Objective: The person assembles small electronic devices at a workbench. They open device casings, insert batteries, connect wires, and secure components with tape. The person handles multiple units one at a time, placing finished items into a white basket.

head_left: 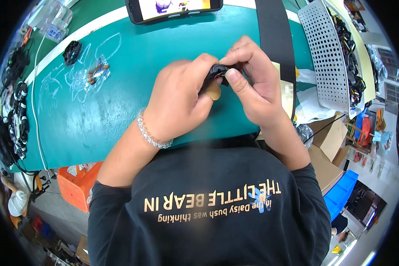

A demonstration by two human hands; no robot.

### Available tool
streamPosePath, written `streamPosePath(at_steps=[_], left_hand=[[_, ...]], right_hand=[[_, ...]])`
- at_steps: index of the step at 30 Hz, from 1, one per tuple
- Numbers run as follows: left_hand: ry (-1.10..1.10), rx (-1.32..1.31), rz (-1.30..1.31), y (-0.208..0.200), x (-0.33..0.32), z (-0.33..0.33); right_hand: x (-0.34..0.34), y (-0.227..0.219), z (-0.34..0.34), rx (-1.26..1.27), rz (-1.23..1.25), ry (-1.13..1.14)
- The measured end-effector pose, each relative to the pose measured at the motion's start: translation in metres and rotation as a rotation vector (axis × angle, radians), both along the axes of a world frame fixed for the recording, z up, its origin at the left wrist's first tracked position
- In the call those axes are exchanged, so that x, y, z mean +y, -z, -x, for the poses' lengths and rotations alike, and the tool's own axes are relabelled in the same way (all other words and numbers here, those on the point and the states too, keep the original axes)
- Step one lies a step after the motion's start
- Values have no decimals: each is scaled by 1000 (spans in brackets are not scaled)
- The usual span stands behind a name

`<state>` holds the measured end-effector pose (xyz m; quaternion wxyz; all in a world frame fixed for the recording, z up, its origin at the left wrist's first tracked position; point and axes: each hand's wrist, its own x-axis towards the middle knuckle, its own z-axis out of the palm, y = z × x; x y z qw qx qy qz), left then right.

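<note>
Both hands meet above the green table mat and pinch one small black curved plastic part, whose exact kind I cannot make out. My left hand grips its left end, with a tan covering over the thumb tip. A clear beaded bracelet circles the left wrist. From the other side, my right hand closes on the part, thumb in front and fingers behind. Much of the part is hidden by the fingers.
A phone stands at the back. Left lie a black piece and a clear bag of small copper-coloured parts. Black cables heap at the far left. A white perforated basket of black parts stands right; an orange stool is lower left.
</note>
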<state>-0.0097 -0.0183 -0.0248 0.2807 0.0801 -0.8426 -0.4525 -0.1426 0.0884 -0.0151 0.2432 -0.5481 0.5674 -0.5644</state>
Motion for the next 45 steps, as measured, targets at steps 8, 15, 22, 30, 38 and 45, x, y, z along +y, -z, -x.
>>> streamPosePath(at_steps=[8, 15, 22, 30, 38, 45], left_hand=[[-18, -6, -391, 0, 11, 3], [-2, -89, -657, 4, 10, 2], [36, -149, -584, 4, 6, -1], [89, -92, -608, 8, 6, -3], [-65, 73, -213, 0, 5, 0], [-79, 214, 95, 2, 3, 2]], right_hand=[[-8, -7, 4, 406, 199, 141], [-17, -9, 12, 643, 129, 133], [-21, -7, 10, 648, 80, 95], [-21, -13, 11, 665, 102, 16], [-12, -22, 9, 348, 104, 0], [-3, -22, 7, 293, 164, -37]])
